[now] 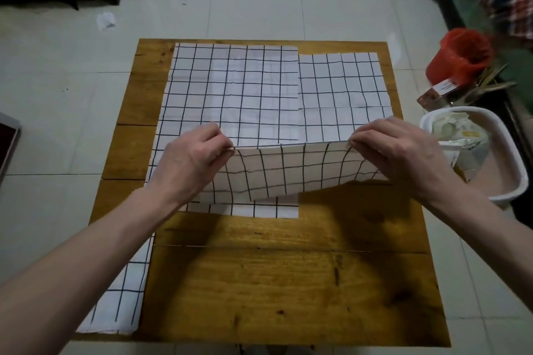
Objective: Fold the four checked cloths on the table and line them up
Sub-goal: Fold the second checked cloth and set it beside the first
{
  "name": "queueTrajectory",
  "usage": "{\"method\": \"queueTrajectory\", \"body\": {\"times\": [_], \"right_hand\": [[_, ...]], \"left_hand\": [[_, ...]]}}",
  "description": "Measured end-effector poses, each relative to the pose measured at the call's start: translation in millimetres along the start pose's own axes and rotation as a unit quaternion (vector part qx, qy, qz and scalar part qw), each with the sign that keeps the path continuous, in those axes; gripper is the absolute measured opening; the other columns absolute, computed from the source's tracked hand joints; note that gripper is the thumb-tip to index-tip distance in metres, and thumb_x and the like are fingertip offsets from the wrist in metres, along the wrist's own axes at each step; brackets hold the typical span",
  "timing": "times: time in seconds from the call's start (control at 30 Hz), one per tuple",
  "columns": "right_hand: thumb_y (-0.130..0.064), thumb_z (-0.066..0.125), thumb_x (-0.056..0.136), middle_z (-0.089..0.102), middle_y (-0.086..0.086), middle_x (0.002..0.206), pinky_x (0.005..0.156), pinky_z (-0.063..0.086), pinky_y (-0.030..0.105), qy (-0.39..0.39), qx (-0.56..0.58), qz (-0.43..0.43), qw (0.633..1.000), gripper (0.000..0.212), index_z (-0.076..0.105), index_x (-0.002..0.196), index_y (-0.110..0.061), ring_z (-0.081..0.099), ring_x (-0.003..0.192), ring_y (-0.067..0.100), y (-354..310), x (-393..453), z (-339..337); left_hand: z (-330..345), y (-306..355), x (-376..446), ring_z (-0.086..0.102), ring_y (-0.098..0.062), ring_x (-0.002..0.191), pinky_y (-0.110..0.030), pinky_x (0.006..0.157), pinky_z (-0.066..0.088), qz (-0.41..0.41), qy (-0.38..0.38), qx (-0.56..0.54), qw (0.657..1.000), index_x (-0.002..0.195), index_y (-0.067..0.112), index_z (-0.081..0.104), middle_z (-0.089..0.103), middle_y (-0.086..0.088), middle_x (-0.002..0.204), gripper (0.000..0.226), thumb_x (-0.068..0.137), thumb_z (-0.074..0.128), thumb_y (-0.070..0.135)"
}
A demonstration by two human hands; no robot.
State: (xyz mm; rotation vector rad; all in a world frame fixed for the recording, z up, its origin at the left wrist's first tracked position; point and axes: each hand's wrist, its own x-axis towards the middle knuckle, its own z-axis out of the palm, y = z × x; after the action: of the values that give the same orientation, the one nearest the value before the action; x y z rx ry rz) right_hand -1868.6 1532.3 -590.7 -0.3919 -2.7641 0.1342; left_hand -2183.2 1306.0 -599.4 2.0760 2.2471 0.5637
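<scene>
Pale floor tiles surround a wooden table (pixel 288 282) spread with checked cloths. Over its right-centre, the left hand (pixel 190 164) and right hand (pixel 401 153) each pinch a corner of one lifted checked cloth (pixel 291 173), folding it above a flat cloth (pixel 236 89) toward the far edge.

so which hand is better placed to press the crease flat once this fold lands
Left, probably. The left hand pinches the lifted cloth over the spread cloths; the right hand is out by the table's edge.

On the worktop (pixel 288 282): four checked cloths (pixel 236 89), two hands (pixel 190 164); beside it, one white basket (pixel 507 181), one red bucket (pixel 461 55).
</scene>
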Motion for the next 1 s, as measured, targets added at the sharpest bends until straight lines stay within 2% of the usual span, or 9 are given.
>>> {"method": "queueTrajectory", "body": {"times": [0.2,0.33,0.57,0.73,0.83,0.9,1.0], "right_hand": [[-0.014,0.061,0.104,0.073,0.019,0.109,0.073,0.054,0.041,0.015,-0.045,-0.014,0.999,0.022,0.073,0.113,0.002,0.068,0.089,0.033,-5,0,-28],[-0.009,0.063,0.101,0.073,0.02,0.116,0.074,0.058,0.05,0.014,-0.066,-0.001,0.998,0.024,0.073,0.119,0.002,0.068,0.095,0.037,-24,-31,-29],[-0.007,0.069,0.095,0.075,0.01,0.125,0.085,0.06,0.048,-0.014,-0.06,0.038,0.997,0.032,0.075,0.126,-0.006,0.073,0.107,0.032,-71,-101,19],[-0.005,0.052,0.097,0.075,0.015,0.12,0.086,0.06,0.045,-0.051,-0.047,0.101,0.992,0.035,0.075,0.123,-0.002,0.072,0.105,0.034,-83,-137,53],[0.006,0.062,0.091,0.074,0.018,0.124,0.089,0.06,0.047,-0.076,-0.053,0.13,0.987,0.038,0.072,0.126,-0.001,0.072,0.109,0.036,-80,-150,63],[0.019,0.074,0.082,0.073,0.019,0.125,0.094,0.058,0.046,-0.084,-0.053,0.146,0.984,0.049,0.071,0.127,0.0,0.073,0.111,0.037,-78,-156,65],[0.02,0.082,0.07,0.072,0.02,0.126,0.097,0.055,0.048,-0.088,-0.056,0.174,0.979,0.061,0.072,0.127,0.001,0.073,0.112,0.036,-75,-164,62]], "left_hand": [[-29,-7,4,0.062,-0.026,0.083,-0.042,0.063,0.058,0.009,0.07,0.004,0.997,0.108,0.002,0.072,0.064,-0.012,0.099,0.017,0.1,0.066,0.016],[-25,-10,-22,0.062,-0.025,0.083,-0.04,0.061,0.055,0.022,0.095,0.02,0.995,0.11,0.005,0.077,0.067,-0.012,0.095,0.025,0.104,0.062,0.023],[15,-8,-96,0.065,-0.028,0.083,-0.039,0.065,0.056,0.066,0.035,0.046,0.996,0.113,0.006,0.078,0.072,-0.013,0.097,0.027,0.101,0.06,0.02],[42,0,-143,0.066,-0.028,0.087,-0.04,0.068,0.058,0.065,-0.029,0.055,0.996,0.116,0.007,0.077,0.072,-0.011,0.1,0.033,0.102,0.052,0.022],[51,1,-161,0.066,-0.028,0.091,-0.04,0.07,0.059,0.036,-0.061,0.064,0.995,0.12,0.008,0.075,0.072,-0.011,0.105,0.037,0.102,0.048,0.025],[55,1,-167,0.065,-0.028,0.093,-0.04,0.071,0.059,0.013,-0.073,0.067,0.995,0.122,0.008,0.074,0.071,-0.011,0.107,0.039,0.1,0.047,0.025],[57,2,-170,0.065,-0.029,0.093,-0.042,0.071,0.058,-0.007,-0.069,0.075,0.995,0.119,0.007,0.076,0.071,-0.011,0.107,0.038,0.1,0.048,0.024]]}}
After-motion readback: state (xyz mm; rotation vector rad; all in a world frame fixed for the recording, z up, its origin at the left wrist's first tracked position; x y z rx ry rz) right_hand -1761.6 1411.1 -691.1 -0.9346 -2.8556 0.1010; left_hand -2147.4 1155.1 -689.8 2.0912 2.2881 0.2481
